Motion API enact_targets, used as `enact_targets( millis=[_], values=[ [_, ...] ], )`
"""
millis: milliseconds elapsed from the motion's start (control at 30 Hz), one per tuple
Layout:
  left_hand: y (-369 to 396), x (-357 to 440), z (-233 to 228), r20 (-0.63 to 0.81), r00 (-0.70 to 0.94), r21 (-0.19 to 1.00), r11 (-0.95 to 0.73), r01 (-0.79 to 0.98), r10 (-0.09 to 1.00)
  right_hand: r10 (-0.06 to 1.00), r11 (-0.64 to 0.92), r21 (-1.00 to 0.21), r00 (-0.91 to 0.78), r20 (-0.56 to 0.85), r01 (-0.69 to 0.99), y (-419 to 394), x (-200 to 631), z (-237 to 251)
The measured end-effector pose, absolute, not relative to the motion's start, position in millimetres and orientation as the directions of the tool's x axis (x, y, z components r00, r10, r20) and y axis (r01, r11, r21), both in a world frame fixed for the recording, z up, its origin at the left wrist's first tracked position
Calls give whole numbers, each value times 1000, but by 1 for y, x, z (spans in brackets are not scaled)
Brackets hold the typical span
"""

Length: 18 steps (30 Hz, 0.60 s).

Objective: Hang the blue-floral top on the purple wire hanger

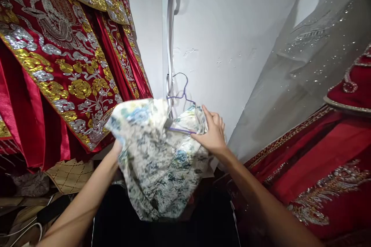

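A white shirt with a blue and green floral print [162, 158] hangs in front of me, partly blurred and creased. Inside it is a thin purple wire hanger [182, 130]; the hook rises above the neckline. My right hand [213, 130] is closed on the shirt's right shoulder, with the thumb at the end of the hanger's lower bar and the fingers behind the cloth. On the other side, my left hand [117, 148] goes in behind the shirt's left sleeve. The fabric hides its fingers, so its grip does not show.
Red garments with gold and silver embroidery [75, 77] hang at the left. To the right are a sheer sparkling veil-like fabric [307, 54] and a red beaded dress [319, 170]. A white wall [232, 19] with a metal rail [170, 27] stands ahead. A white cable [31, 225] lies lower left.
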<state>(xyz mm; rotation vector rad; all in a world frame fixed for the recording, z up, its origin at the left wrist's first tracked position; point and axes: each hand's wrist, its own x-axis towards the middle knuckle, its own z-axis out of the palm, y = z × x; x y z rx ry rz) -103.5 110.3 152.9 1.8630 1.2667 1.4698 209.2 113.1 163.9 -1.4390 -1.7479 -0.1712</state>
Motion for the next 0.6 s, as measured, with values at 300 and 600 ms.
enact_targets(
  millis=[300,600],
  values=[
    [75,-80,26,16,-74,994,-24,-107,997,688,493,-255,-193,699,832,117,182,219],
    [16,-35,-5,-266,-334,946,178,-272,904,802,567,-789,60,594,238,33,168,104]
  ],
)
